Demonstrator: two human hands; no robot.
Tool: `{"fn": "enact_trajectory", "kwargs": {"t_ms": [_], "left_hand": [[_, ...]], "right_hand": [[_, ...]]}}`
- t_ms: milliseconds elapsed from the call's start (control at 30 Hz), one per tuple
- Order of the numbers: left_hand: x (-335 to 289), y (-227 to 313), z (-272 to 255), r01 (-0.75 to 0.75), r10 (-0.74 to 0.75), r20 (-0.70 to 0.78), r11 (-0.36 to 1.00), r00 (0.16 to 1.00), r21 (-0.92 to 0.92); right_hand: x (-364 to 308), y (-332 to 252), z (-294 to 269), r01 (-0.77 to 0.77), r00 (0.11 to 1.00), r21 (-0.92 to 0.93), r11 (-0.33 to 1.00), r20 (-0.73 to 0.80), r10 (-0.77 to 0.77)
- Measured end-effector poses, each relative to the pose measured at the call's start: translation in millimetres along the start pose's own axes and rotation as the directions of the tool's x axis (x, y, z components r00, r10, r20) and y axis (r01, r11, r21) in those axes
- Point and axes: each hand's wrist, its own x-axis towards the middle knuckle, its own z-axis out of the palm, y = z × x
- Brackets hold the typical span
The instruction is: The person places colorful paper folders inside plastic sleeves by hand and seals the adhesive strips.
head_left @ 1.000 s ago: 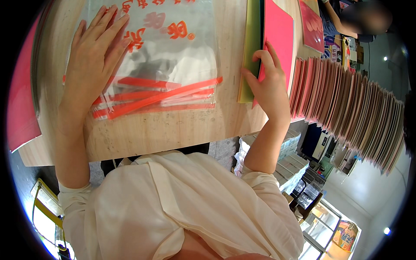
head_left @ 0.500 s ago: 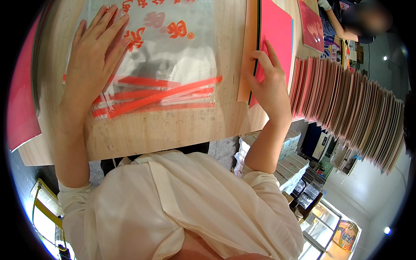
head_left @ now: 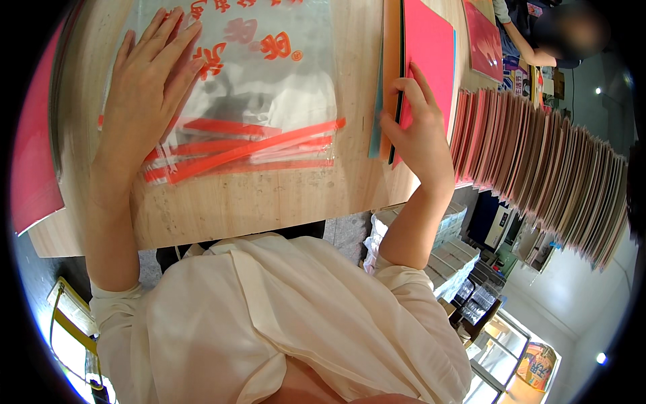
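My left hand [head_left: 145, 87] lies flat with its fingers spread on clear plastic bags [head_left: 289, 87] with red-orange printing. Red strips [head_left: 256, 151] cross the near end of the bags. To the right, my right hand [head_left: 420, 124] is at a stack of coloured sheets [head_left: 431, 40], pink on top. Its index finger stretches over the pink surface while the other fingers curl. The thumb presses at the left edge, where black, orange and teal edges [head_left: 375, 128] show in a fan. The undersides of those fingers are hidden.
A long row of packed sheets in clear sleeves [head_left: 538, 161] runs along the right. Pink packs lie at the far left [head_left: 37, 148] and upper right [head_left: 483, 40]. Another person's arm [head_left: 521, 40] shows at top right. The wooden table's near edge [head_left: 222, 225] is before me.
A teal edge has appeared left of the orange one in the stack, and the orange strip looks narrower. My right thumb has shifted slightly; my left hand stays put.
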Motion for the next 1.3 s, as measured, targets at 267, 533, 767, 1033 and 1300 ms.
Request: {"fn": "enact_trajectory", "kwargs": {"t_ms": [267,533,767,1033,1300], "left_hand": [[3.1,2.4,-0.2,-0.004,0.004,-0.005,1.000,1.000,-0.005],[2.8,2.4,-1.3,0.006,-0.006,0.018,1.000,1.000,0.005],[2.5,3.1,-2.4,0.009,-0.009,0.021,1.000,1.000,0.002],[4.4,26.4,-7.6,-0.027,0.001,-0.110,0.972,0.994,-0.234],[70.3,186.6,16.5,0.720,0.205,0.690,-0.220,0.694,-0.658]], "right_hand": [[-0.7,1.5,2.2,-0.020,1.000,-0.019,1.000,0.005,0.020],[1.5,-9.4,2.9,-0.094,0.995,0.014,0.995,0.022,0.094],[1.1,-9.1,1.1,-0.109,0.994,0.076,0.991,0.034,0.107],[-0.9,2.1,-7.3,0.005,0.999,0.103,0.995,0.035,-0.009],[-0.3,8.4,-20.6,0.055,0.998,0.196,0.979,0.020,-0.060]]}}
